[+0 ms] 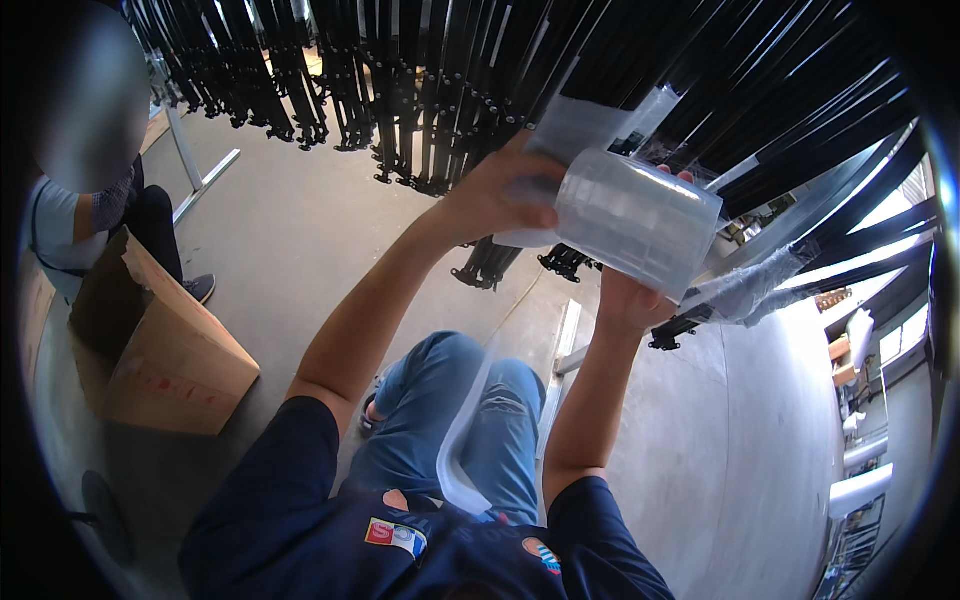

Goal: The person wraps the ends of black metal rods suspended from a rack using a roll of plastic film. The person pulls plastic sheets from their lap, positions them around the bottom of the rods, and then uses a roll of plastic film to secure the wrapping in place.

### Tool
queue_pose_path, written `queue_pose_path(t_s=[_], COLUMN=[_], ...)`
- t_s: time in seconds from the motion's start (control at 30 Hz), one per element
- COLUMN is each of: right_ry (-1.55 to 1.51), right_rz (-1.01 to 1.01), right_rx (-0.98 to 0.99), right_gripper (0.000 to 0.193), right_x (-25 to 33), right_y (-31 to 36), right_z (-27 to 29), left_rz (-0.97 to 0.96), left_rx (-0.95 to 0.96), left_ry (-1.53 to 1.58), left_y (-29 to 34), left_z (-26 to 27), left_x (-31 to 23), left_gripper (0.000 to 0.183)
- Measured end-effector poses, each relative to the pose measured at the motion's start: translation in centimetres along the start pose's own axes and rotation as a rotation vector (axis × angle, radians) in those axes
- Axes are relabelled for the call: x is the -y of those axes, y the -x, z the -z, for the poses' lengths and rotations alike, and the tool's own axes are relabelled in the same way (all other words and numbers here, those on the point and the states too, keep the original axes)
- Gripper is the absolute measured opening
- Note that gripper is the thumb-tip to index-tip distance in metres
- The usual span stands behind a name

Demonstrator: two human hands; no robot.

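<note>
A thick roll of clear plastic film (640, 220) is up in front of me, tilted, beside a bundle of long black metal strips (640, 60). My right hand (632, 302) is wrapped round the roll from below, with fingertips showing over its far side. At the roll's left end my left hand (500, 195) is closed on the film, thumb toward me. A sheet of film (580, 125) lies against the strips just beyond that hand. A loose tail of film (455, 460) hangs down before my jeans. Film also wraps the bundle's end (745, 292) at the right.
Black strips with small end fittings (420, 130) hang across the top. An open cardboard box (180, 370) stands on the floor at left, near another person (70, 215). Metal frame legs (195, 180) stand at far left, with another frame bar (568, 345) near my knee. White rolls (860, 490) are at far right.
</note>
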State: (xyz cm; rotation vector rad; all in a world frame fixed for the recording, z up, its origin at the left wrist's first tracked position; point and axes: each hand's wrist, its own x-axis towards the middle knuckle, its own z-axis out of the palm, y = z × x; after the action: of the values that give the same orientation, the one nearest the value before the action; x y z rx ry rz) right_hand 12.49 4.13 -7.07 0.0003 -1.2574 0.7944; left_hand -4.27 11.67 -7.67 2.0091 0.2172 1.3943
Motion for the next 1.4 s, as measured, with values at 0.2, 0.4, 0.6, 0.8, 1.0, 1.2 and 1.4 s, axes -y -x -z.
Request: queue_pose_path(t_s=[0.2,0.4,0.6,0.8,1.0,1.2,1.4], right_ry=[0.194,0.056,0.801,1.451,1.455,1.256,1.048], right_rz=[-0.140,-0.237,-0.190,0.152,0.387,0.444,0.289], right_rx=[-0.148,-0.026,-0.126,0.062,-0.036,-0.271,-0.205], right_gripper=[0.086,0.094,0.072,0.073,0.054,0.041,0.034], right_x=[0.1,2.3,4.1,2.9,1.2,0.3,1.7], right_y=[3.2,2.9,2.7,3.1,3.8,3.5,3.0], right_z=[1.6,0.0,-1.1,-1.1,0.2,-0.4,-0.3], left_rz=[0.029,0.059,0.045,0.021,0.053,0.067,0.133], left_rx=[0.068,0.050,-0.009,-0.033,-0.059,-0.157,-0.185], left_ry=[0.040,0.316,0.201,0.163,0.132,0.048,-0.037], left_y=[-0.2,0.1,0.2,-0.2,-0.5,-0.6,-0.7], left_z=[-0.2,0.3,0.1,-0.3,-0.9,-1.9,-1.6], left_x=[0.0,1.3,1.6,1.7,1.6,1.1,0.9], left_gripper=[0.053,0.043,0.045,0.044,0.044,0.042,0.043])
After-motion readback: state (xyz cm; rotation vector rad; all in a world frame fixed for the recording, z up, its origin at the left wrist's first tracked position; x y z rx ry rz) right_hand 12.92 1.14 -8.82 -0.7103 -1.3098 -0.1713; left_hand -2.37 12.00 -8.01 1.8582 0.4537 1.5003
